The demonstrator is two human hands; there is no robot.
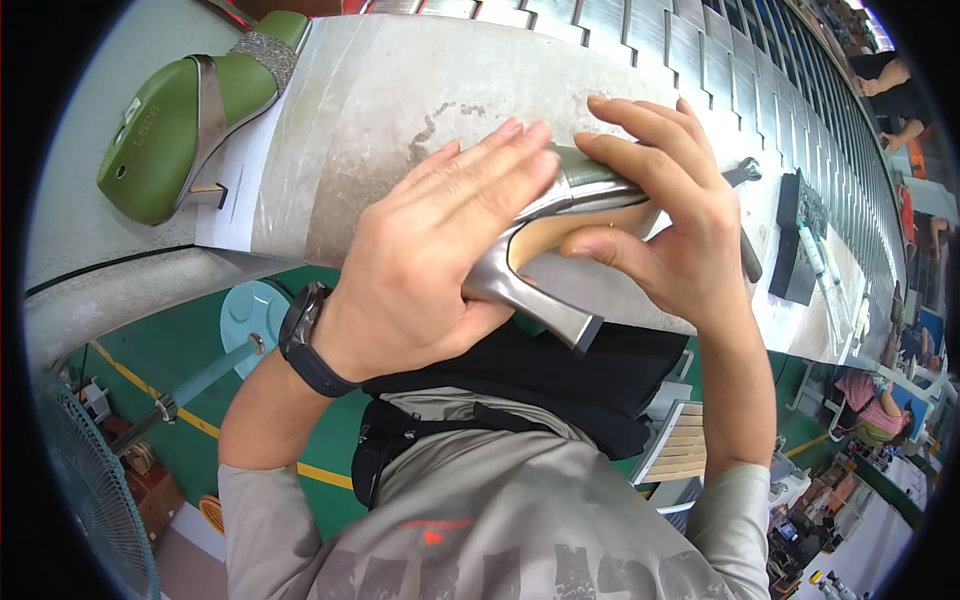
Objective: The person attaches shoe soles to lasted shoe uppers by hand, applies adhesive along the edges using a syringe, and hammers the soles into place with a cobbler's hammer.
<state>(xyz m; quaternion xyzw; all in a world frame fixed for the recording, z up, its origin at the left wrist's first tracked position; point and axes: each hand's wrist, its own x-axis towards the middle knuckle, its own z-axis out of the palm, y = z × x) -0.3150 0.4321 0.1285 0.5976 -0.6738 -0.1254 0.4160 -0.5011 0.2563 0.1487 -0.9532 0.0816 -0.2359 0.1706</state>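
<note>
A silver high-heeled shoe (585, 194) on a green shoe last is held between my hands above the worktable, its slim heel pointing down toward me. My left hand (420, 250) is closed round the back of the shoe, long fingers laid along its upper edge and thumb by the heel. Curved over the front part is my right hand (680, 205), its thumb by the tan sole and some fingertips lifted. Part of the shoe is hidden by both hands. Another green last (155, 145) with a silver strapped shoe lies on its side at the far left.
The pale worktable (350, 120) borders a slatted metal conveyor (640, 40). Right of my right hand lie a metal-ended tool (745, 172), a black box (793, 245) and pens (812, 252). A fan (90, 490) and blue stool (238, 335) stand lower left; people work far right.
</note>
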